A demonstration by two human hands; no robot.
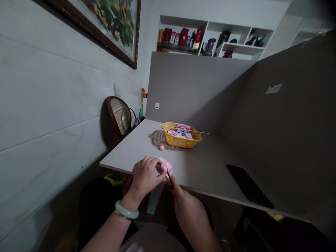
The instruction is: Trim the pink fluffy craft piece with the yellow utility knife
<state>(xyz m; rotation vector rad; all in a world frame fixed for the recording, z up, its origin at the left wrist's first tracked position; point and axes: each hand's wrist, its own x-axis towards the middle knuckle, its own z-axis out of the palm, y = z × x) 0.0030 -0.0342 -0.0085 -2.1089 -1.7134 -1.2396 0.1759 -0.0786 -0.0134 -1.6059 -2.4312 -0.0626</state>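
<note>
Grey panels (191, 89) border your pale bench (202, 168), which carries a yellow basket (181, 141). At its near edge, your left hand (148, 173) pinches a pink lump (163, 167) between thumb and fingers; your right hand (185, 203) is closed round a thin dark tool (169, 177) touching it.

Spreads out as a flat grey tabletop (204, 171), bearing a yellow basket (181, 141). Catches a latticed shadow left of the basket. Carries a small pink ball (162, 148) near the basket's front left and, well apart, a flat black slab (248, 185) to the basket's right, further forward.
</note>
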